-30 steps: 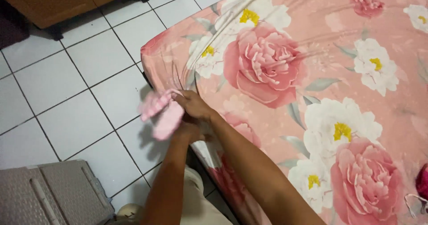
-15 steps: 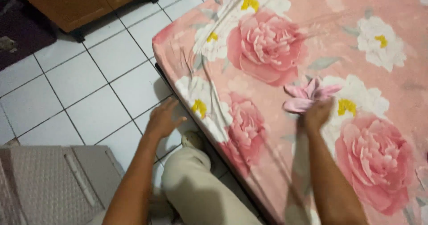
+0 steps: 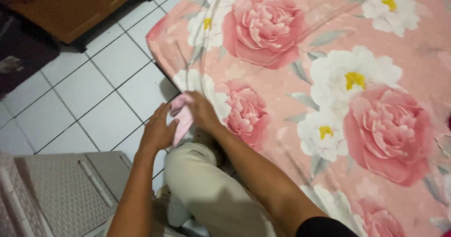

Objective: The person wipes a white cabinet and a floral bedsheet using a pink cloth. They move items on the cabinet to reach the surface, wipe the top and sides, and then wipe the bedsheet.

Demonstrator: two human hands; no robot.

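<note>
A small pink cloth (image 3: 182, 118) hangs between my two hands at the bed's near-left edge. My right hand (image 3: 202, 111) grips its upper part from the bed side. My left hand (image 3: 157, 133) closes on it from the floor side. Under them lies a mattress covered by a pink sheet (image 3: 300, 77) printed with large pink and white flowers. My knee in beige trousers (image 3: 202, 190) presses against the mattress edge just below the hands.
White tiled floor (image 3: 89, 91) spreads to the left. A grey textured plastic lid or box (image 3: 56, 190) sits at the lower left. A brown wooden cabinet (image 3: 70, 7) stands at the top left, with a dark mat (image 3: 19, 58) beside it.
My right hand has brought the pink cloth back from the middle of the bed to the left edge. My left hand, empty before, has come up and taken hold of it too.
</note>
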